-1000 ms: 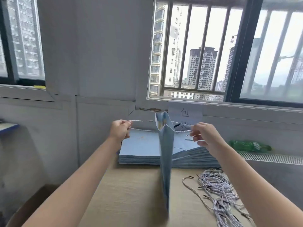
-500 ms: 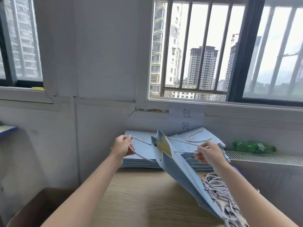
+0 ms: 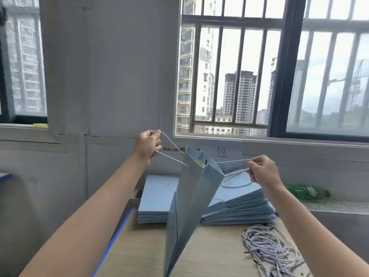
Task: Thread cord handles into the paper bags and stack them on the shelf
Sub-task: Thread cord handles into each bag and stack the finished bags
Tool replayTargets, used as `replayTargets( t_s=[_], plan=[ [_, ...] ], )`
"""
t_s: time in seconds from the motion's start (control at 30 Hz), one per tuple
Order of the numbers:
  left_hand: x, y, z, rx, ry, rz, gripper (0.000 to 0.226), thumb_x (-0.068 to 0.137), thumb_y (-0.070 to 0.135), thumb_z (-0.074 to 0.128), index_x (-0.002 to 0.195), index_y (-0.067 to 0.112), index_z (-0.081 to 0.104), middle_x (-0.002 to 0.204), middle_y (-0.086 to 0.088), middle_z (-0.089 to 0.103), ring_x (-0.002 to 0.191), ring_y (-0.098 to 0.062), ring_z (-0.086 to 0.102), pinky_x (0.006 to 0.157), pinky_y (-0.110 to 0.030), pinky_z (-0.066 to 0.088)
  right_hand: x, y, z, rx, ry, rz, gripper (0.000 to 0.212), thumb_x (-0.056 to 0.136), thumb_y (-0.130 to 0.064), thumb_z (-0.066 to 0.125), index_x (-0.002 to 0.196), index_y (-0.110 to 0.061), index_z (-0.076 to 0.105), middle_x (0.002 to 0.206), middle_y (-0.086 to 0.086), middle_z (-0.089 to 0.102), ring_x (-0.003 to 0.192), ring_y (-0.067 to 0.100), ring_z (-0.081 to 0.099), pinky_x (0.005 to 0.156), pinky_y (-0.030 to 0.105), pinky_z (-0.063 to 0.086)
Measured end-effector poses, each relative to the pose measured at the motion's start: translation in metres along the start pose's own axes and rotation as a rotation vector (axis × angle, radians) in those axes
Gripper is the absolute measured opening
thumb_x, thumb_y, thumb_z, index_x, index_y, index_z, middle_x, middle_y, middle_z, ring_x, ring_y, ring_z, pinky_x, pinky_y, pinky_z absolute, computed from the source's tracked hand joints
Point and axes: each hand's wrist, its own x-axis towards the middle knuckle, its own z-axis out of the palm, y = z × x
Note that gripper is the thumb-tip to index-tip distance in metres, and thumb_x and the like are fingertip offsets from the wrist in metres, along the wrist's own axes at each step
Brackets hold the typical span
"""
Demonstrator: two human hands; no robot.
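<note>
Pale blue paper bag (image 3: 191, 196) hangs in the air above the wooden bench (image 3: 215, 254), mouth up and part open, held only by its two twisted cord handles. Left hand (image 3: 147, 146) is raised higher, its grip clenched on the left cord handle (image 3: 171, 156). Right hand (image 3: 263, 172) sits lower, its grip pinching the right cord handle (image 3: 235, 166) between thumb and fingers. Behind the bag, flat blue bags lie in a stack (image 3: 237, 210) on the bench against the wall. Loose cords (image 3: 271, 250) lie in a heap at the right of the bench. A green bottle (image 3: 307, 191) lies on its side near the sill.
</note>
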Motion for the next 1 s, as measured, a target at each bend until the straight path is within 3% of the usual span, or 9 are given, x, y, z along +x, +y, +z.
replayTargets(
  t_s=[0.13,0.3,0.4,0.6,0.83,1.0],
  plan=[
    [-0.006,-0.007,-0.012,0.090,0.018,-0.031,0.020,0.096,0.008,0.053,0.078,0.012,0.048,0.046,0.007,0.039,0.029,0.000,0.030,0.033,-0.011,0.022,0.001,0.005,-0.003,-0.004,-0.017,0.017,0.003,0.092,-0.007,0.053,0.093,-0.007,0.056,0.070,0.010,0.059,0.057,0.017,0.050,0.052,0.028,0.042],
    [-0.026,-0.052,-0.048,0.338,0.093,-0.105,0.017,0.094,0.009,0.055,0.078,0.013,0.050,0.065,0.000,0.043,0.033,0.000,0.037,0.035,-0.012,0.031,-0.012,0.026,0.003,-0.031,-0.071,0.069,0.005,0.092,-0.004,0.053,0.094,-0.005,0.057,0.068,0.009,0.059,0.057,0.016,0.050,0.050,0.026,0.042],
    [-0.039,-0.074,-0.062,0.316,0.093,-0.165,0.016,0.095,0.005,0.054,0.080,0.010,0.050,0.067,-0.001,0.045,0.031,0.000,0.036,0.035,-0.012,0.030,-0.023,0.036,0.011,-0.019,-0.152,0.122,0.009,0.091,0.000,0.050,0.092,-0.007,0.055,0.062,0.010,0.056,0.050,0.015,0.044,0.042,0.020,0.037],
    [-0.064,-0.111,-0.072,0.308,0.056,-0.254,0.012,0.094,0.005,0.054,0.083,0.008,0.050,0.061,-0.004,0.042,0.032,-0.002,0.040,0.034,-0.013,0.030,-0.050,0.071,0.034,-0.047,-0.365,0.200,0.018,0.089,0.004,0.051,0.083,-0.012,0.057,0.058,0.009,0.055,0.042,0.012,0.043,0.041,0.020,0.036],
    [-0.073,-0.111,-0.070,0.256,0.024,-0.220,0.012,0.095,0.007,0.055,0.084,0.007,0.050,0.057,-0.004,0.044,0.035,-0.005,0.042,0.036,-0.015,0.036,-0.067,0.070,0.041,-0.210,-0.349,-0.116,0.016,0.086,0.003,0.053,0.078,-0.010,0.056,0.058,0.004,0.056,0.040,0.001,0.046,0.043,0.011,0.039],
    [-0.072,-0.101,-0.067,0.377,0.026,-0.170,0.013,0.093,0.007,0.056,0.081,0.006,0.052,0.061,-0.007,0.050,0.041,-0.008,0.046,0.040,-0.017,0.040,-0.060,0.059,0.038,-0.477,-0.298,-0.360,0.010,0.087,-0.012,0.064,0.077,-0.016,0.063,0.062,0.004,0.062,0.048,0.011,0.047,0.055,0.028,0.041]
  ],
)
